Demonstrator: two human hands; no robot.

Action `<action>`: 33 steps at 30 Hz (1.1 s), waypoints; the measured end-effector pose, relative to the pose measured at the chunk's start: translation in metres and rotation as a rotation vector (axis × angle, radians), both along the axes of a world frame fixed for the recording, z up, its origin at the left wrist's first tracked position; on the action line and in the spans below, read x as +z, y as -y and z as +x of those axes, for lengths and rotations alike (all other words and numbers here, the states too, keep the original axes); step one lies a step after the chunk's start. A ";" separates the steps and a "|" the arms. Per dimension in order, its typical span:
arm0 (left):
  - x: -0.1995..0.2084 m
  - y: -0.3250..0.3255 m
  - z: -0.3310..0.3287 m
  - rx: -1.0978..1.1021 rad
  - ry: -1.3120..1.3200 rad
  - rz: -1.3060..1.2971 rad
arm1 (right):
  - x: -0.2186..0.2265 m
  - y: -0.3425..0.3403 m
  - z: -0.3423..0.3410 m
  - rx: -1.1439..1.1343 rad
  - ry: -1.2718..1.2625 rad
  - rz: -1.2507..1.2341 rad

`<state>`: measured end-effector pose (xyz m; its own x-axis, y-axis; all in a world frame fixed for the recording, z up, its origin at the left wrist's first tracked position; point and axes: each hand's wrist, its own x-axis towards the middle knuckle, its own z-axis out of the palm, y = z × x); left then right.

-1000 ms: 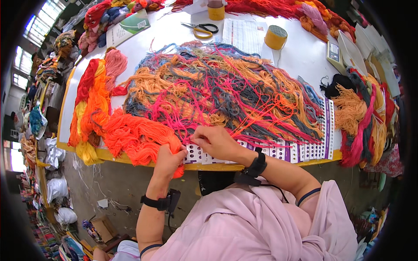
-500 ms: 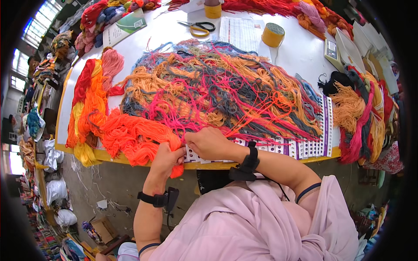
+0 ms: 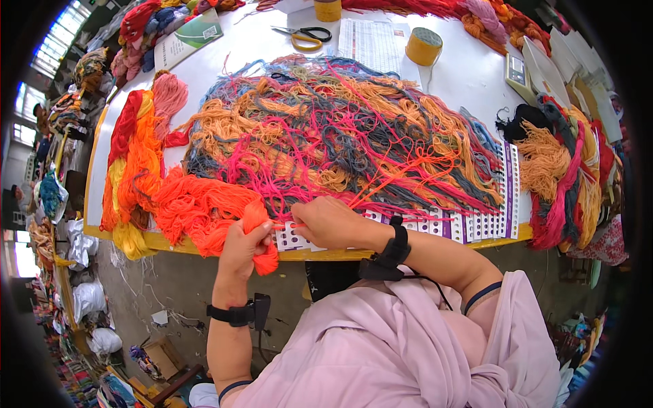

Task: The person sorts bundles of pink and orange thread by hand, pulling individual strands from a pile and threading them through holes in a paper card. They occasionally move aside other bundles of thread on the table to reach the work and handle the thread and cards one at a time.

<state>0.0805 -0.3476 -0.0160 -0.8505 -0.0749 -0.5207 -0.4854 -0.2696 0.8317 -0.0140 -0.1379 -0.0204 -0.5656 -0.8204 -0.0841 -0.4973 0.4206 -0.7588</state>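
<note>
My left hand (image 3: 241, 247) is closed around the end of a bright orange skein of yarn (image 3: 204, 209) at the table's front edge. A short orange strand (image 3: 281, 226) runs taut from that skein to my right hand (image 3: 328, 223), whose fingers are pinched together on it. Its fingertips are partly hidden. Orange threads also stretch from beyond my right hand across a wide tangle of peach, grey and pink threads (image 3: 326, 136). Under the ends of these threads lie white cards with punched holes (image 3: 490, 221), in a row along the front edge.
On the white table (image 3: 469, 75) are scissors (image 3: 306, 38), a yellow spool (image 3: 424, 46), a printed sheet (image 3: 367, 42) and a green-white booklet (image 3: 189, 39). Red and yellow skeins (image 3: 132, 163) lie left, peach and black ones (image 3: 544, 156) right. A small device (image 3: 519, 76) stands far right.
My left hand has moved a little left, away from my right hand, with the skein's end. The orange strand between them now shows stretched. My right hand has hardly moved.
</note>
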 end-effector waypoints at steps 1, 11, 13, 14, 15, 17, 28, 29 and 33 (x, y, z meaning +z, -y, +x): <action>0.003 0.001 0.001 0.001 0.001 -0.002 | -0.001 0.000 0.000 0.034 -0.041 0.006; 0.010 -0.007 0.004 -0.019 0.001 0.213 | 0.010 -0.004 -0.013 0.093 0.377 -0.097; 0.009 -0.013 0.001 -0.138 0.011 0.045 | 0.005 -0.003 -0.015 0.000 0.487 -0.113; 0.013 -0.015 -0.003 -0.151 0.016 0.025 | 0.002 -0.003 -0.015 -0.092 0.594 -0.132; 0.014 -0.018 -0.008 -0.166 0.021 0.005 | -0.003 -0.003 -0.014 -0.099 0.596 -0.129; 0.017 0.034 -0.015 0.000 0.023 -0.135 | -0.011 -0.003 -0.009 -0.014 0.124 -0.047; 0.070 0.031 -0.035 0.170 -0.215 -0.092 | -0.011 -0.010 -0.013 -0.090 0.588 -0.222; 0.051 -0.008 -0.029 0.233 -0.179 0.048 | -0.010 -0.007 -0.012 -0.165 0.728 -0.363; -0.012 -0.038 -0.009 0.266 -0.161 0.561 | -0.013 -0.004 -0.013 -0.302 0.583 -0.389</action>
